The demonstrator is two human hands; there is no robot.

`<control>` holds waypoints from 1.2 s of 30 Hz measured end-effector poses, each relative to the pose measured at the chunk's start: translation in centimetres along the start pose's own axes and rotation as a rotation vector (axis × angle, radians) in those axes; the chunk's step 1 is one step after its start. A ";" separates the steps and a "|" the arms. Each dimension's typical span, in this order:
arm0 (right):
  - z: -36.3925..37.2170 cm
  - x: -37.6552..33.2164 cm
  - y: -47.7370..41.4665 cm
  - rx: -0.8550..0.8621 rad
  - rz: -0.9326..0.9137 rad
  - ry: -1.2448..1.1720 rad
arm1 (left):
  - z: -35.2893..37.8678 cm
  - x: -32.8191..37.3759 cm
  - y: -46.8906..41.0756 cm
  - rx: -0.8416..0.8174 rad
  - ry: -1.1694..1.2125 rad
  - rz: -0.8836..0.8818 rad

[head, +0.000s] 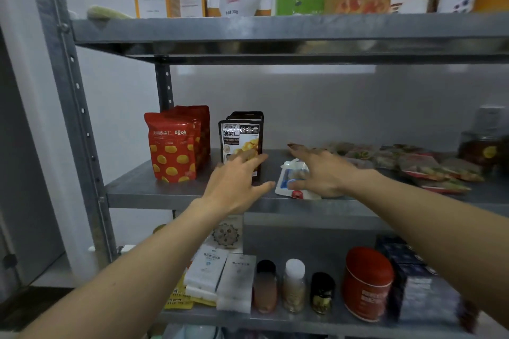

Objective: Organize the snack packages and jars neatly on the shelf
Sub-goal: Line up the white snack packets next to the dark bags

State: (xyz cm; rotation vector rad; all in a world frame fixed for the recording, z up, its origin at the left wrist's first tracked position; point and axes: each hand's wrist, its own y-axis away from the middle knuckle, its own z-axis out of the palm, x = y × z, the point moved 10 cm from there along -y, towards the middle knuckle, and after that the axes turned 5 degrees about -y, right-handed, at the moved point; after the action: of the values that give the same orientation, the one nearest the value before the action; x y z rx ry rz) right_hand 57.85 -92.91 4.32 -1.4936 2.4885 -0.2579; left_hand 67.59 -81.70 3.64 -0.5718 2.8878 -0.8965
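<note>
On the middle shelf (132,190) red chestnut pouches (172,146) stand upright at the left, with black chestnut pouches (242,132) upright beside them. My left hand (237,181) is spread open in front of the black pouches, fingertips touching the front one. My right hand (319,170) lies flat with fingers spread on a white and blue snack packet (289,181) that rests on the shelf. Several flat snack packets (429,168) lie in a loose heap to the right. A dark glass jar (482,146) stands at the far right.
The top shelf (275,33) carries boxes and bags. The bottom shelf holds white boxes (217,278), small bottles (293,286), a red tin (367,283) and dark blue boxes (418,283). A metal upright (74,118) stands at the left.
</note>
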 end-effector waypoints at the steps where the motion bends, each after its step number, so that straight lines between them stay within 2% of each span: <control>1: -0.1 0.5 0.3 -0.005 -0.007 0.003 | 0.2 0.8 -0.1 -0.004 -0.017 -0.006; 11: -0.7 5.5 0.2 0.027 -0.021 -0.066 | 1.9 5.8 -3.6 -0.009 0.079 0.014; 14: -0.5 7.4 -1.3 0.021 0.027 -0.144 | 3.7 5.7 -6.2 -0.077 0.145 -0.047; 19: 0.2 11.0 -5.5 0.034 0.092 -0.143 | 7.0 5.6 -11.7 -0.145 0.338 -0.077; 30: 1.6 17.6 -14.4 -0.006 0.165 -0.169 | 13.2 4.5 -20.6 -0.228 0.422 -0.148; 36: 3.4 18.7 -18.6 -0.062 0.145 -0.192 | 16.8 2.2 -23.9 -0.265 0.492 -0.308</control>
State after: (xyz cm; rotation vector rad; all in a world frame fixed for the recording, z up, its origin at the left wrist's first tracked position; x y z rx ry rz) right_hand 65.99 -118.27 4.07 -1.2853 2.4533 -0.0116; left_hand 76.27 -109.63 3.17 -0.9619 3.4634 -0.7778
